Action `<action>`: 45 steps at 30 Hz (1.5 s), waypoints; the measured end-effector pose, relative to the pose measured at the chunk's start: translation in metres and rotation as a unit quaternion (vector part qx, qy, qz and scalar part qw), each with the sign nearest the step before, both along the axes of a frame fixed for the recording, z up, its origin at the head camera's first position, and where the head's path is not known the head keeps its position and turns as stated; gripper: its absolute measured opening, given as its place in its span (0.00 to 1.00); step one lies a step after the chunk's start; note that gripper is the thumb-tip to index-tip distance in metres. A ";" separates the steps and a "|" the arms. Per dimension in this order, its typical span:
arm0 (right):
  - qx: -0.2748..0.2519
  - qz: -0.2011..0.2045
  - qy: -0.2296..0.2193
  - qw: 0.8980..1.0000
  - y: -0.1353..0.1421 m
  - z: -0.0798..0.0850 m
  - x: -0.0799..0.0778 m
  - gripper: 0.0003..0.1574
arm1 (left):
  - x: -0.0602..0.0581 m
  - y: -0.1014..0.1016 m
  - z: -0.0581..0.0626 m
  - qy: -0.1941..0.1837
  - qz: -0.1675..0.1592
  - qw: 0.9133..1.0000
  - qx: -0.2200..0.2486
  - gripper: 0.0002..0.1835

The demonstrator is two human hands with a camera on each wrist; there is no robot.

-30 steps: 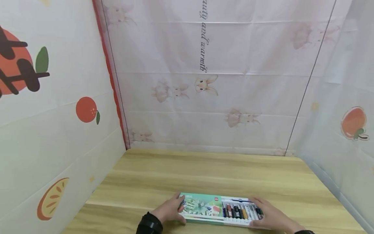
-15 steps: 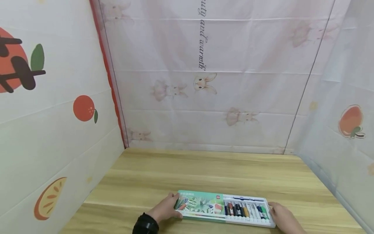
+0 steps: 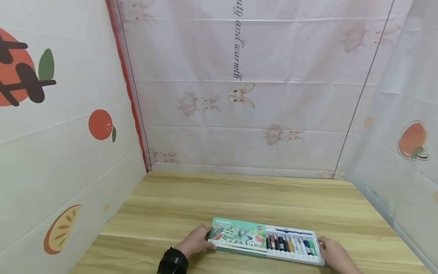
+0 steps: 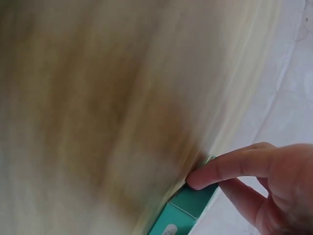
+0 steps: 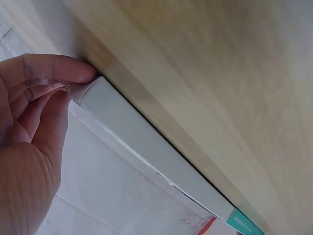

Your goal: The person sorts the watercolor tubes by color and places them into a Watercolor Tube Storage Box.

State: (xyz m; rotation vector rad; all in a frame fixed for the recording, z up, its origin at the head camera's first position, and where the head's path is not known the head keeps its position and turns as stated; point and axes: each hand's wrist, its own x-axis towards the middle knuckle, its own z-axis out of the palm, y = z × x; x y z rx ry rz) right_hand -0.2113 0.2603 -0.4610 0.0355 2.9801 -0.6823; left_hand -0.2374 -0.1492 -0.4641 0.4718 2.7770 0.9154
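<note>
A flat paint set lies low in the head view, its green printed sleeve (image 3: 238, 233) covering the left half. Out of the sleeve's right side sticks a white tray (image 3: 295, 260), with several paint tubes (image 3: 281, 243) in a row and a thin blue brush (image 3: 294, 231) along the far edge. My left hand (image 3: 195, 242) grips the sleeve's left end, thumb on the near side. At the opposite end, my right hand (image 3: 334, 254) pinches the tray's short side; in the right wrist view its thumb and index finger meet at the tray's corner. The sleeve hides the tray's left part.
The set is on a wood-grain table (image 3: 219, 198), close to its near side. Fabric walls with fruit and rabbit prints, such as the back curtain (image 3: 267, 57), enclose the table. A black band (image 3: 173, 261) circles my left wrist.
My right hand has shifted from across the tray's right end to its short side, uncovering the green and blue tubes there. The set has turned slightly, its left end now farther away.
</note>
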 end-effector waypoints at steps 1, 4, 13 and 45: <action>0.003 0.004 0.003 1.000 -0.001 0.000 0.000 0.15 | 0.000 0.000 0.000 -0.001 0.001 1.000 -0.001 0.34; 0.012 0.012 0.014 1.000 -0.005 0.001 -0.001 0.14 | 0.000 0.001 0.000 -0.003 0.003 1.000 -0.006 0.35; 0.029 0.024 0.048 0.998 -0.015 0.003 -0.002 0.13 | -0.002 0.002 0.003 0.001 0.003 1.000 -0.024 0.42; 0.019 0.028 0.036 0.999 -0.035 0.006 -0.004 0.14 | -0.004 0.006 0.009 -0.016 -0.014 0.999 -0.035 0.45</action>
